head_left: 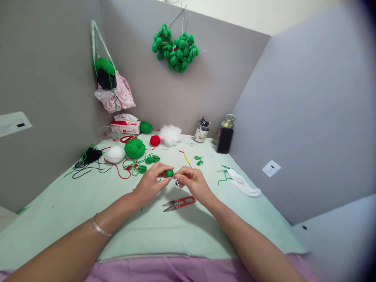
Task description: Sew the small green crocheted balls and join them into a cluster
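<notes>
My left hand (pixel 152 180) pinches a small green crocheted ball (pixel 169 173) between thumb and fingers. Close against its right side, the fingertips of my right hand (pixel 190 179) are pressed together on a strand of black yarn (pixel 177 183), which loops down below them. Whether a needle is also in those fingers is too small to tell. Under both hands, a pair of thread snips (pixel 179 203) with red handles lies on the table, blades to the left. A yellow-handled crochet hook (pixel 187 158) rests just beyond my right hand.
Left on the pale green table (pixel 132 239) are a green yarn ball (pixel 134 149), white yarn (pixel 115 154), black yarn (pixel 92 155) and small crocheted pieces (pixel 142 169). Behind sit stuffing (pixel 170 135), a cup (pixel 201 131) and a phone (pixel 225 140). Grey partitions (pixel 211 78) enclose the table.
</notes>
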`<state>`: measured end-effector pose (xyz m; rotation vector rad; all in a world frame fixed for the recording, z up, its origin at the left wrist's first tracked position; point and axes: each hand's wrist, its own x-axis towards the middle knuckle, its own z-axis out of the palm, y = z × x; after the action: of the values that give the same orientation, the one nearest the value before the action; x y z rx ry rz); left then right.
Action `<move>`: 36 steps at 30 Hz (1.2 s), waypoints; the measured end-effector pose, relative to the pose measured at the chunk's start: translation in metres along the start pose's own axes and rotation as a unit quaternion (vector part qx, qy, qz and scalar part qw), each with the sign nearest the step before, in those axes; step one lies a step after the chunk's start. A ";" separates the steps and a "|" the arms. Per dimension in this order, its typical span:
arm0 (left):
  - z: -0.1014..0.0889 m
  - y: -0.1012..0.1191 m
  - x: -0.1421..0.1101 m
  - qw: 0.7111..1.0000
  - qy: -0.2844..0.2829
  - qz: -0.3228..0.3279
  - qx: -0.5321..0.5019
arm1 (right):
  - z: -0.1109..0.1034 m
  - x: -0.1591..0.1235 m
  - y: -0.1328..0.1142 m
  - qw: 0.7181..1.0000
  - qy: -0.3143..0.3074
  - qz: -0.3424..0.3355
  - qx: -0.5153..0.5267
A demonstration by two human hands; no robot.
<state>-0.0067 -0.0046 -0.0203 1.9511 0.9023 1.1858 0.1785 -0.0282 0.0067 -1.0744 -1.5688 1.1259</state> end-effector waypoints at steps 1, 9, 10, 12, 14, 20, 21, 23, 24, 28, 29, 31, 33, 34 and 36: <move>0.001 0.000 -0.001 1.000 -0.013 0.016 0.010 | -0.001 0.001 -0.001 1.000 -0.002 0.000 0.014; 0.009 0.006 -0.005 0.988 -0.068 -0.074 -0.120 | -0.011 -0.007 -0.021 0.995 -0.094 -0.010 -0.035; 0.007 0.006 -0.004 0.980 -0.072 -0.103 -0.156 | -0.013 -0.009 -0.024 0.993 -0.094 -0.030 -0.061; 0.003 0.007 -0.002 0.966 -0.064 -0.141 -0.205 | -0.016 -0.012 -0.028 0.991 -0.072 -0.067 -0.096; -0.002 0.009 0.000 0.955 -0.045 -0.159 -0.245 | -0.020 -0.013 -0.028 0.990 -0.045 -0.085 -0.104; -0.009 0.017 0.002 0.926 -0.030 -0.180 -0.330 | -0.023 -0.008 -0.021 0.990 -0.007 -0.095 -0.105; -0.009 0.018 0.002 0.926 -0.027 -0.179 -0.332 | -0.022 -0.008 -0.020 0.989 0.000 -0.097 -0.108; -0.009 0.017 0.002 0.926 -0.019 -0.174 -0.334 | -0.021 -0.008 -0.018 0.990 0.011 -0.093 -0.105; -0.009 0.017 0.003 0.926 -0.017 -0.174 -0.334 | -0.020 -0.008 -0.018 0.991 0.015 -0.089 -0.102; -0.009 0.015 0.003 0.924 -0.023 -0.184 -0.333 | -0.016 -0.010 -0.019 0.978 0.048 -0.124 -0.158; -0.009 0.014 0.003 0.924 -0.027 -0.185 -0.334 | -0.015 -0.011 -0.019 0.971 0.059 -0.150 -0.179; -0.008 0.013 0.003 0.924 -0.031 -0.178 -0.336 | -0.013 -0.011 -0.019 0.957 0.077 -0.190 -0.206; -0.007 0.012 0.002 0.925 -0.031 -0.168 -0.340 | -0.011 -0.011 -0.018 0.955 0.083 -0.193 -0.210; -0.006 0.011 0.002 0.925 -0.031 -0.163 -0.341 | -0.010 -0.011 -0.017 0.956 0.082 -0.187 -0.211; -0.005 0.010 0.002 0.926 -0.027 -0.158 -0.341 | -0.008 -0.011 -0.016 0.957 0.079 -0.175 -0.218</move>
<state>-0.0082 -0.0077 -0.0099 1.2180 0.6241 1.0583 0.1862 -0.0402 0.0214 -1.0782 -1.8338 0.4527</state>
